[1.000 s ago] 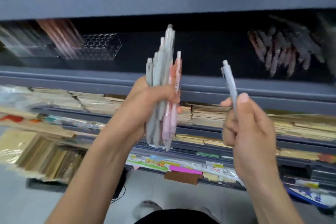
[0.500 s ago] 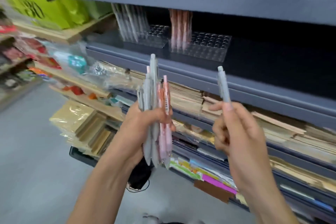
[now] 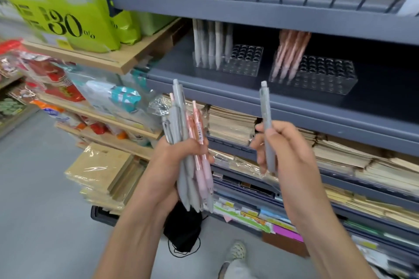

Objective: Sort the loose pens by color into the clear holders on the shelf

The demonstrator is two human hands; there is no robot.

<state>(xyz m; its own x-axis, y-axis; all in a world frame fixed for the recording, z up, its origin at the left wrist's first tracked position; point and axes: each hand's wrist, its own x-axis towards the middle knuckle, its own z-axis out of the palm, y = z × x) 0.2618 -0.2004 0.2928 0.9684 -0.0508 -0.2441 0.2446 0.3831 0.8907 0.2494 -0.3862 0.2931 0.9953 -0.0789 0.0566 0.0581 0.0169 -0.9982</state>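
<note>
- The left hand [image 3: 179, 161] gripped a bundle of grey and pink pens [image 3: 190, 142], fingers curled round it.
- The right hand [image 3: 281, 154] pinched one grey pen [image 3: 267, 129] upright.
- Beyond, on the shelf [image 3: 226, 95], two clear holders stood: the left holder [image 3: 242, 63] held grey pens, the right holder [image 3: 322, 75] pink ones.

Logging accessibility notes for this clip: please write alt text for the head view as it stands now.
A person's left hand grips a bundle of grey and pink pens while the right hand holds a single grey pen upright. On the shelf beyond stand two clear holders: the left holder has stored grey pens, the right holder stored pink pens.
</note>
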